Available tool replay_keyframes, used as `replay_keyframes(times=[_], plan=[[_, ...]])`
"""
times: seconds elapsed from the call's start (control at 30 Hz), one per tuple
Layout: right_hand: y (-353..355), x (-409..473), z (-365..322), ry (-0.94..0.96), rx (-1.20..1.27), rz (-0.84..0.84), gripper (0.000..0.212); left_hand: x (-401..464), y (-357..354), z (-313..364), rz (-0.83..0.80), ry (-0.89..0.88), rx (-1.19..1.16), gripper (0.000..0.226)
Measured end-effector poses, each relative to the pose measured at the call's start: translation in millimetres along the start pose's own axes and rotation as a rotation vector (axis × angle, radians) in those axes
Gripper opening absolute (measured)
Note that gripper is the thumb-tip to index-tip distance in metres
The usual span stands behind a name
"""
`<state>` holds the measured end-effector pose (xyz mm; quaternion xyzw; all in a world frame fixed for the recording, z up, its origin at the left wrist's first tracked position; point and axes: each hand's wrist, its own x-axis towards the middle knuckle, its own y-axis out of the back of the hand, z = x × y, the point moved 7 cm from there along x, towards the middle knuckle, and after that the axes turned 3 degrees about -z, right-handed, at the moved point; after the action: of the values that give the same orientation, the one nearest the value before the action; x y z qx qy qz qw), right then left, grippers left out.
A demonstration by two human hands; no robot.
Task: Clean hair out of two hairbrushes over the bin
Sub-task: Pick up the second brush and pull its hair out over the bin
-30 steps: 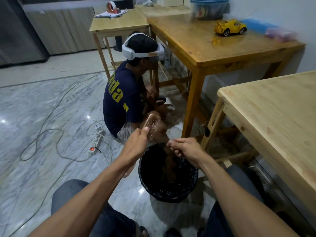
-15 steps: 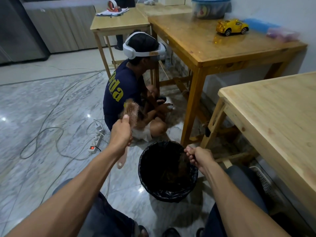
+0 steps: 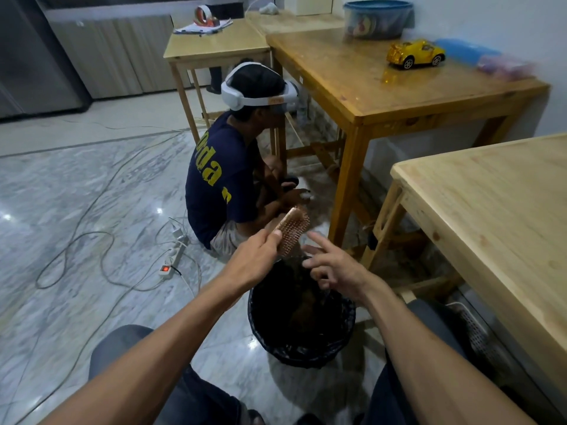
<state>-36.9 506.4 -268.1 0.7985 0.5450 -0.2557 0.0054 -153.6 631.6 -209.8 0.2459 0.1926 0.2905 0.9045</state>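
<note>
Hairbrush (image 3: 291, 230), a copper-toned paddle type, is held over the far rim of the bin (image 3: 302, 357), its bristle face turned toward the camera and to the right. The left hand (image 3: 256, 259) grasps the brush at the base of the head, fingers curled round it and thumb lying along the edge of the bristle pad; the handle is hidden inside the hand. The right hand (image 3: 333, 266) hovers just beside the brush above the bin mouth, index finger extended toward the bristles, the other fingers loosely bent, holding nothing. Whether the fingertip touches the bristles cannot be told. The bin, black and lined with a dark bag, stands on the marble floor (image 3: 61, 210) between the person's knees; a brownish clump of hair (image 3: 302, 305) lies inside it. Beyond the bin, a second person (image 3: 224, 179) in a navy shirt and white headset sits on the floor, facing away. A white power strip (image 3: 171, 259) with a lit red switch and several cables lie on the floor to the left. A light wooden table (image 3: 491, 210) stands at right; a darker wooden table (image 3: 383, 87) behind carries a yellow toy car (image 3: 415, 53) and a blue-lidded container (image 3: 377, 18).
</note>
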Motion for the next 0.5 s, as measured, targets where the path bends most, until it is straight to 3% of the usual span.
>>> replay_keyframes(times=[0.07,0.17,0.27,0.4,0.5], plan=[[-13.7,0.2,1.1,0.060,-0.054,-0.067,0.066,0.7,-1.9,5.4,-0.013,-0.009,0.008,0.035],[-13.9,1.1,5.6,0.174,-0.117,0.040,0.019,5.2,5.9,1.4,0.014,0.064,-0.042,0.038],[0.5,-0.1,15.6,0.219,-0.016,0.164,0.020,5.6,9.6,-9.5,0.035,0.185,-0.211,0.040],[-1.3,0.1,19.0,0.241,0.093,0.184,0.020,7.0,10.9,-11.8,0.127,0.303,-0.413,0.040],[1.4,0.8,21.8,0.237,0.175,0.224,0.020,15.3,24.0,-17.4,0.188,0.359,-0.440,0.038]])
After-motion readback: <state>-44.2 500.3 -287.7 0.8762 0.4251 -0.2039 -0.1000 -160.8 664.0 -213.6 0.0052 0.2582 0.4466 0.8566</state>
